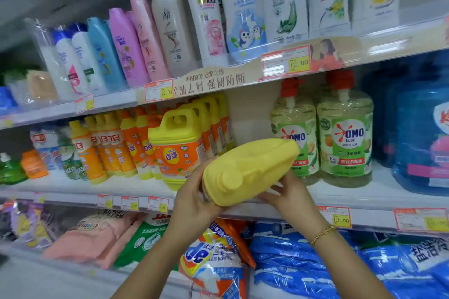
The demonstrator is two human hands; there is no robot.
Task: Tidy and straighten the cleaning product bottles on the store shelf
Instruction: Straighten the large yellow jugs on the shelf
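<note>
I hold a large yellow jug (250, 170) tipped on its side in front of the middle shelf (279, 211), its top pointing up and right. My left hand (194, 198) grips its lower left end. My right hand (289, 195) supports it from beneath on the right. Behind it on the shelf stands an upright yellow jug with an orange label (176, 148), with more yellow jugs lined up behind that one. Two green OMO pump bottles (345, 138) stand to the right. A gap of bare shelf lies between the jugs and the OMO bottles.
Orange and yellow slim bottles (107, 148) fill the middle shelf's left. Large blue water-style jugs (420, 133) stand at far right. Shampoo bottles (170, 24) line the upper shelf. Detergent bags (303, 257) lie on the bottom shelf. Price tags (335, 216) run along the shelf edges.
</note>
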